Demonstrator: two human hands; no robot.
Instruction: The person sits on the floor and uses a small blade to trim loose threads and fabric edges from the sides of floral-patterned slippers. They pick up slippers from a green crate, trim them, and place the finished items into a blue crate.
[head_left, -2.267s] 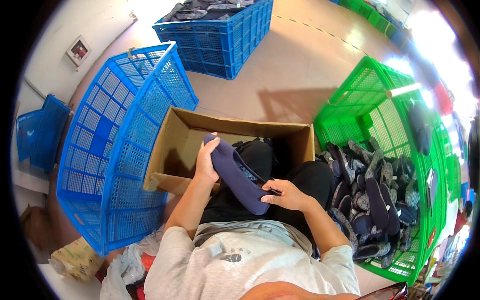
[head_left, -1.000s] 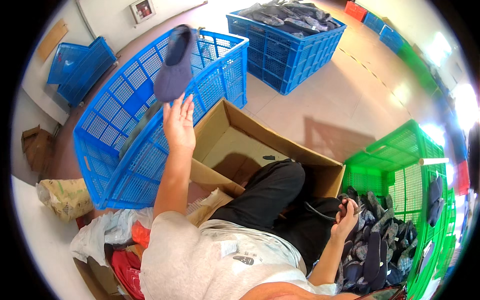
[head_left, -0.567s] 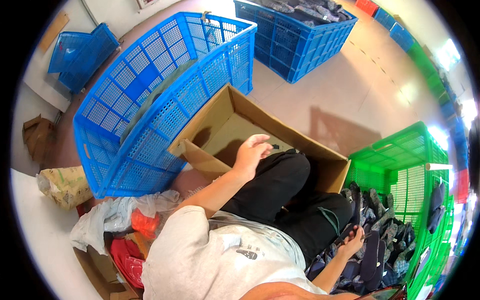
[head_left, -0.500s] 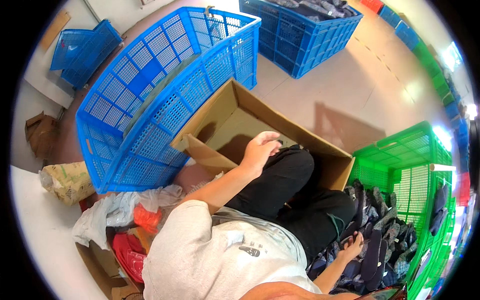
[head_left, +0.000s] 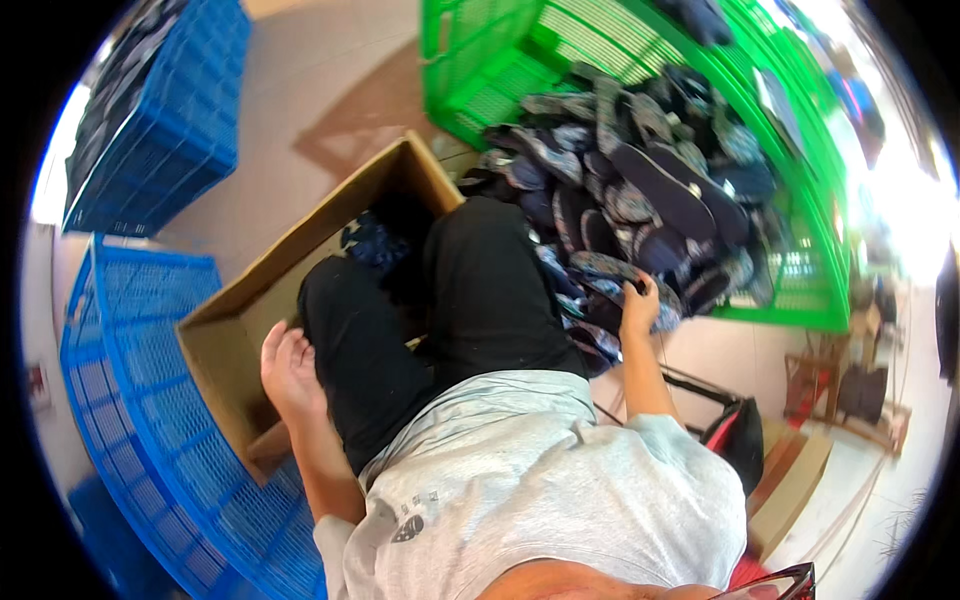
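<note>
Strong light floods in from the upper right, where the frame burns out to white glare past the green crate (head_left: pixel 800 200). The floor (head_left: pixel 300 70) is evenly lit, with a soft brownish shadow lying on it just beyond the cardboard box (head_left: pixel 230 340). The box's inside is dim. Fisheye distortion bends the blue crate (head_left: pixel 130 420) edges hard near the black circular rim. The pile of dark soles (head_left: pixel 640 190) shows slight motion blur; the grey shirt (head_left: pixel 540 490) is sharp.
</note>
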